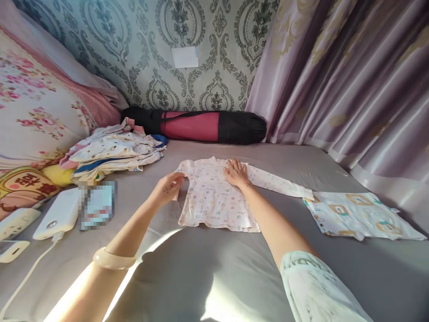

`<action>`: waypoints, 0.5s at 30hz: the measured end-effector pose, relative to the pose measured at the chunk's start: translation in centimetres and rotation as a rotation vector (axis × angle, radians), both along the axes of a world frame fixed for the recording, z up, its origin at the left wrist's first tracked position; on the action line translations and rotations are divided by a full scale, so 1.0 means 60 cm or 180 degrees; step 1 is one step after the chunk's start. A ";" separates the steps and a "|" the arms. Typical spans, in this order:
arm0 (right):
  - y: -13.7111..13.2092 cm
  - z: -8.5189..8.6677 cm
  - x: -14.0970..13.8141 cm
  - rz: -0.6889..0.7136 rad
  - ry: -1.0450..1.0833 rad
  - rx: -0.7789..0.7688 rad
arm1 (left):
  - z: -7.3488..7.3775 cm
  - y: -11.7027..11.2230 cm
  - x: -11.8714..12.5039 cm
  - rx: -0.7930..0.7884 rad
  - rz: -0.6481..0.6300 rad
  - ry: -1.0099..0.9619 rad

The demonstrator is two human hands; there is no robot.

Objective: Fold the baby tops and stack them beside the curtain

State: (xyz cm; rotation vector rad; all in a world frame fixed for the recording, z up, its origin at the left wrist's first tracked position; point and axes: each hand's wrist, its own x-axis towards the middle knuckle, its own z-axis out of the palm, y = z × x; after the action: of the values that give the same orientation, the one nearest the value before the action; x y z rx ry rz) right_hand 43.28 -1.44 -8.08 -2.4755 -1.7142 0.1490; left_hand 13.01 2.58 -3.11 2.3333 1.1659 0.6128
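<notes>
A small pale pink printed baby shirt (214,201) lies flat on the grey bed sheet (208,273). Its right long sleeve (281,183) stretches out toward the right. My left hand (169,187) pinches the folded left sleeve at the shirt's left edge, fingers closed on the fabric. My right hand (237,173) lies flat with fingers spread on the shirt's upper right, near the shoulder. A cream bangle (112,259) sits on my left wrist.
A pile of baby clothes (117,152) lies at the back left beside floral pillows (33,107). A red and black rolled bag (204,126) rests against the wall. A printed cloth (358,214) lies to the right. White power banks (56,214) with a cable sit at the left. Curtains (351,76) hang to the right.
</notes>
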 end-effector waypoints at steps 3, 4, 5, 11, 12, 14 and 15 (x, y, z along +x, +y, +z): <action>0.002 0.001 -0.002 -0.0022 -0.0036 -0.0038 | -0.007 0.036 -0.034 -0.0048 0.0809 0.0367; 0.002 0.001 -0.003 -0.0028 -0.0044 -0.0055 | -0.010 0.045 -0.044 -0.0104 0.0980 0.0563; 0.003 0.002 -0.003 -0.0032 -0.0045 -0.0073 | -0.012 0.052 -0.052 -0.0177 0.1081 0.0733; 0.010 0.017 -0.002 -0.0077 0.0181 -0.0237 | -0.021 0.056 -0.066 -0.0589 0.1058 0.0958; 0.012 0.021 -0.004 -0.0101 0.0199 -0.0237 | -0.021 0.054 -0.063 -0.0665 0.1041 0.0956; 0.016 0.029 -0.014 -0.0105 0.0153 -0.0084 | -0.020 0.051 -0.058 -0.0784 0.0994 0.0951; 0.019 0.031 -0.022 -0.0065 0.0114 0.0049 | -0.020 0.051 -0.055 -0.0811 0.0970 0.0957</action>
State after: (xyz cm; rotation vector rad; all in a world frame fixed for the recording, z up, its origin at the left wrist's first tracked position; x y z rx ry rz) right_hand 41.93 -0.32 -6.19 -2.4630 -1.6693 0.1763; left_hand 9.72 5.64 -4.32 2.0938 1.6501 0.1944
